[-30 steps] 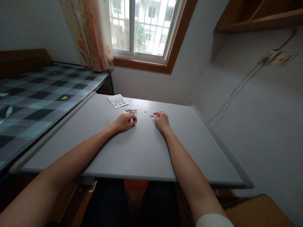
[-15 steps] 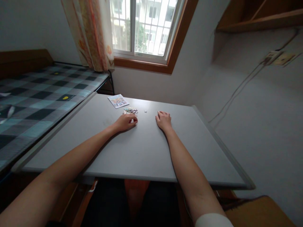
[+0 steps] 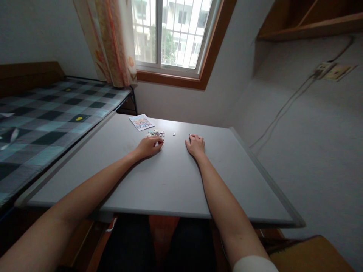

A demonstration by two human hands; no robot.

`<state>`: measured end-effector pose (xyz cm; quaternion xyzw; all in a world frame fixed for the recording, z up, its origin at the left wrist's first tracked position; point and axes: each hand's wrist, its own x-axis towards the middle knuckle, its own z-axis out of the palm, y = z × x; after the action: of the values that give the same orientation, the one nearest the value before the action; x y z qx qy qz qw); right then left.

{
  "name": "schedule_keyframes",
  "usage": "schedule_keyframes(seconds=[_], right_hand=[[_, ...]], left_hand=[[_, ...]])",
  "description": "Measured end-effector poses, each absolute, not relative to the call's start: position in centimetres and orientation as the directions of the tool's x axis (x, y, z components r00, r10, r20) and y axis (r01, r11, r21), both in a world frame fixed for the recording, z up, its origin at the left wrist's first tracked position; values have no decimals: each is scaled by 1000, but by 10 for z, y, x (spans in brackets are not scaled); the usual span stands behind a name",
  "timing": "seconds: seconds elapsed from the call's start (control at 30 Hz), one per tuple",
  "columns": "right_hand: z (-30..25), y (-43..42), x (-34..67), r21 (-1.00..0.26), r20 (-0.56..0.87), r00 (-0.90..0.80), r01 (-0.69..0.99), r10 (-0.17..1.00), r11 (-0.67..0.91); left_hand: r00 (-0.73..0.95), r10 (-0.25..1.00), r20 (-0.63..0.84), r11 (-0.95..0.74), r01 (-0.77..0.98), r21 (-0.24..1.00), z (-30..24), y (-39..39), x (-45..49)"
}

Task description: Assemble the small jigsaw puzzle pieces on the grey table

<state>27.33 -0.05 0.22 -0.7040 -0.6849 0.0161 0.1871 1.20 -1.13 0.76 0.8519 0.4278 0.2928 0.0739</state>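
Observation:
My left hand (image 3: 149,146) rests on the table at the near edge of a small pile of jigsaw puzzle pieces (image 3: 155,133). Its thumb and forefinger curl together in a pinch; whatever may be between them is too small to make out. A single puzzle piece (image 3: 174,134) lies apart, between the two hands. To the right of it, my right hand (image 3: 196,144) lies palm down with its fingers spread on the tabletop. Something tiny and pale shows by its fingertips, perhaps another piece.
The grey table (image 3: 170,181) has raised side edges. Behind the pile lies a picture card (image 3: 141,122). A bed with a checked cover (image 3: 70,109) stands along the left. A wall with a socket (image 3: 334,71) and hanging cables rises on the right, and a window (image 3: 172,34) is ahead.
Both hands have stayed almost in place. The left fingertips shifted slightly left, and the right thumb moved a little outward. The pile, the single piece and the card look the same.

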Motion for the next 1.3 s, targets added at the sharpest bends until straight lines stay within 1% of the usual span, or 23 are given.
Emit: schedule_keyframes(seconds=[0.27, 0.4, 0.47, 0.57, 0.63, 0.7, 0.77, 0.87, 0.97, 1.1, 1.3], right_hand=[[3, -1, 273, -288, 233, 84, 958, 969, -14], [3, -1, 274, -307, 258, 90, 952, 962, -6], [3, -1, 274, -322, 284, 91, 947, 955, 6], [2, -1, 268, -349, 327, 41, 933, 944, 80], [1, -1, 259, -376, 343, -45, 909, 938, 181], [-1, -2, 249, -404, 360, -153, 864, 921, 301], [-3, -4, 238, -416, 385, -262, 807, 885, 419], [-6, -7, 229, -419, 401, -373, 737, 837, 530], [-8, -7, 227, -417, 412, -410, 709, 814, 568], [-9, -6, 230, -424, 420, -406, 703, 812, 571], [-8, -6, 229, -424, 410, -406, 708, 817, 565]], left_hand=[[356, 802, 480, -562, 721, 404, 7, -9, 12], [280, 823, 494, -519, 725, 453, 6, -6, 11], [230, 831, 506, -484, 748, 454, 7, -6, 10], [183, 821, 540, -442, 802, 401, 7, -5, 7], [162, 821, 547, -402, 844, 354, 6, -4, 7], [143, 840, 524, -353, 877, 327, 5, -4, 6], [127, 861, 493, -314, 895, 317, 5, -5, 7], [106, 876, 471, -277, 909, 311, 8, -9, 8], [75, 889, 452, -227, 929, 292, 12, -13, 10], [48, 899, 435, -178, 948, 263, 14, -15, 10], [26, 912, 410, -147, 953, 265, 14, -15, 10]])
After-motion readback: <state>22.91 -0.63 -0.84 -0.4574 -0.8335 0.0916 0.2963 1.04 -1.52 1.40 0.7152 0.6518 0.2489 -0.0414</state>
